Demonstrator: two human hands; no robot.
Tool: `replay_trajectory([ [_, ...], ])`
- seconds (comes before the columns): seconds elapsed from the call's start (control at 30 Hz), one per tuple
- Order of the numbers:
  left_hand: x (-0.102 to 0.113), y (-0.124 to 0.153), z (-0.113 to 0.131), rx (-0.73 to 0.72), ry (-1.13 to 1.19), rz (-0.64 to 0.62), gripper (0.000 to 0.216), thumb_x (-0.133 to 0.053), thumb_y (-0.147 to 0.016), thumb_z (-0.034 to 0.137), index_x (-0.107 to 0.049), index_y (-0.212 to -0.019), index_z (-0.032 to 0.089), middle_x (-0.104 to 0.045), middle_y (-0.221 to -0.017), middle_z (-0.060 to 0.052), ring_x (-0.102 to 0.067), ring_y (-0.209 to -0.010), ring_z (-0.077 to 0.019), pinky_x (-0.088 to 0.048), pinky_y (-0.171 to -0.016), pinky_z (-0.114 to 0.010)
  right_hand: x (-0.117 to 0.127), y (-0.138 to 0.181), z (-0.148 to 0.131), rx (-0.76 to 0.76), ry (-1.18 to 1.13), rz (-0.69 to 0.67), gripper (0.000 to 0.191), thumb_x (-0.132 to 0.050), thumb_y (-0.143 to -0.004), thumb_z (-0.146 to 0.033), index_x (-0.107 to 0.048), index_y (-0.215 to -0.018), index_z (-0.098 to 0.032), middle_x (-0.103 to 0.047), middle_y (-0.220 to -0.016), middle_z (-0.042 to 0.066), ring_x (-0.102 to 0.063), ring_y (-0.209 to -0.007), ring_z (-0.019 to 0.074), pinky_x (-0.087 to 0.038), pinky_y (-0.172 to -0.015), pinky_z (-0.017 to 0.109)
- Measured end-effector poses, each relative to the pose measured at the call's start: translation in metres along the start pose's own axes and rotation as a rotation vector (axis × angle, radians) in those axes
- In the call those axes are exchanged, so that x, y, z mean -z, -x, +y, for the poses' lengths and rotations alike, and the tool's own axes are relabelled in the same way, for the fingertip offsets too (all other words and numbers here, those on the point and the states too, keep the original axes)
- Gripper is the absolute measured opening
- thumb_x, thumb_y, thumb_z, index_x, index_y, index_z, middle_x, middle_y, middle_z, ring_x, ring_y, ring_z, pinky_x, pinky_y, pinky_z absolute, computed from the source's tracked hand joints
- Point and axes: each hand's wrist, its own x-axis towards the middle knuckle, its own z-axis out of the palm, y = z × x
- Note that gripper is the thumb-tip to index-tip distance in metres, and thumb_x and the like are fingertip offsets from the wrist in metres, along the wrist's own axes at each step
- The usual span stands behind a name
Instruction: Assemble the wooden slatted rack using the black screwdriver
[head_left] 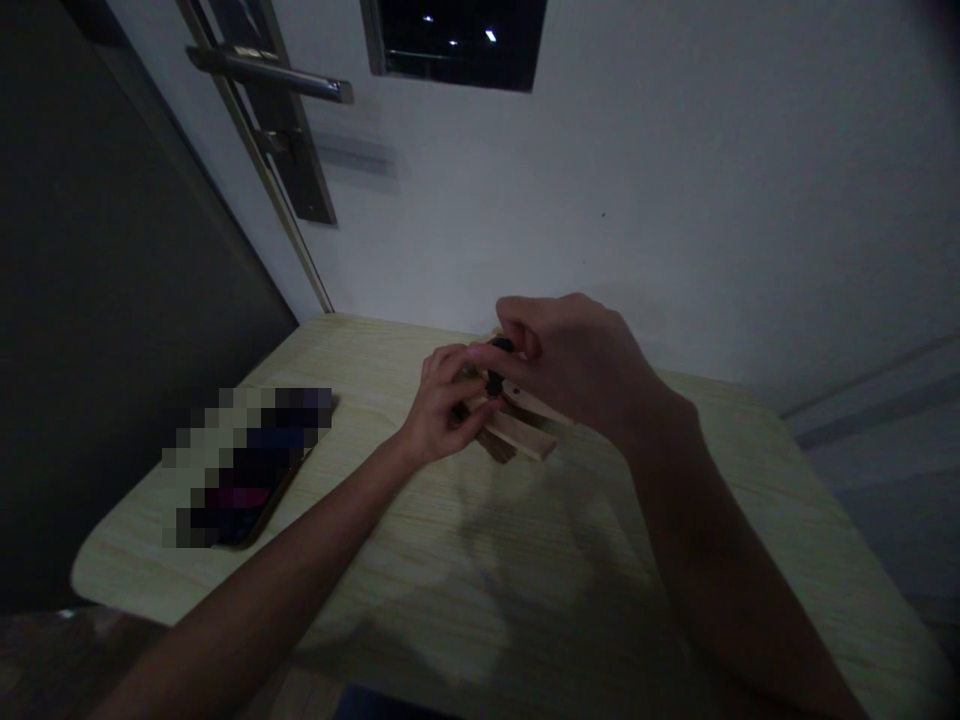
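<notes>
Both hands meet over a small stack of wooden strips (525,432) near the far edge of a pale wooden table (450,560). My left hand (442,405) curls around the near end of the wooden strips. My right hand (574,360) pinches a small black part (495,383) that sits on top of the wood. The light is dim, so the exact shape of the black part is unclear.
A dark flat object (247,465), partly blurred out, lies on the table's left side. A white wall rises behind the table. A door with a metal lever handle (270,72) stands at the left, and a dark window (457,40) is above.
</notes>
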Motion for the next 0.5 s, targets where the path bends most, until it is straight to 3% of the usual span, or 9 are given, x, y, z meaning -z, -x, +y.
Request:
replay_trajectory([
  [0.1,0.001,0.001,0.000,0.011,0.017,-0.003,0.019,-0.056,-0.084,0.035,-0.067,-0.077,0.020,-0.059,-0.112,-0.007,-0.048,-0.107,-0.0235,-0.040,-0.093,-0.044,0.007,-0.001,0.003,0.078,-0.126,-0.077,0.017,-0.063,-0.081,-0.037,-0.062,-0.092,-0.024,-0.062,-0.077,0.002,-0.055,-0.068,0.0150,-0.036,-0.060,0.027],
  [0.2,0.001,0.001,-0.001,0.007,0.021,-0.003,0.019,-0.057,-0.084,0.036,-0.069,-0.080,0.022,-0.059,-0.112,-0.006,-0.047,-0.109,-0.0237,-0.039,-0.095,-0.044,0.013,-0.003,0.008,0.202,-0.266,-0.177,0.012,-0.058,-0.084,-0.026,-0.066,-0.092,-0.024,-0.067,-0.086,0.001,-0.057,-0.069,0.0121,-0.040,-0.064,0.025],
  [0.3,0.002,0.002,-0.001,-0.005,0.011,-0.021,0.018,-0.056,-0.085,0.035,-0.069,-0.083,0.023,-0.059,-0.113,-0.005,-0.046,-0.111,-0.0239,-0.038,-0.096,-0.045,0.015,-0.005,0.010,0.219,-0.295,-0.180,0.011,-0.058,-0.084,-0.024,-0.069,-0.084,-0.021,-0.067,-0.076,-0.001,-0.054,-0.062,0.0093,-0.040,-0.061,0.024],
  [0.5,0.001,0.001,-0.001,-0.029,0.006,-0.007,0.020,-0.054,-0.085,0.034,-0.069,-0.081,0.021,-0.059,-0.110,-0.006,-0.046,-0.108,-0.0234,-0.039,-0.094,-0.045,0.008,-0.005,0.008,0.129,-0.162,-0.092,0.020,-0.064,-0.081,-0.039,-0.062,-0.071,-0.021,-0.058,-0.061,-0.002,-0.047,-0.056,0.0103,-0.036,-0.056,0.025],
])
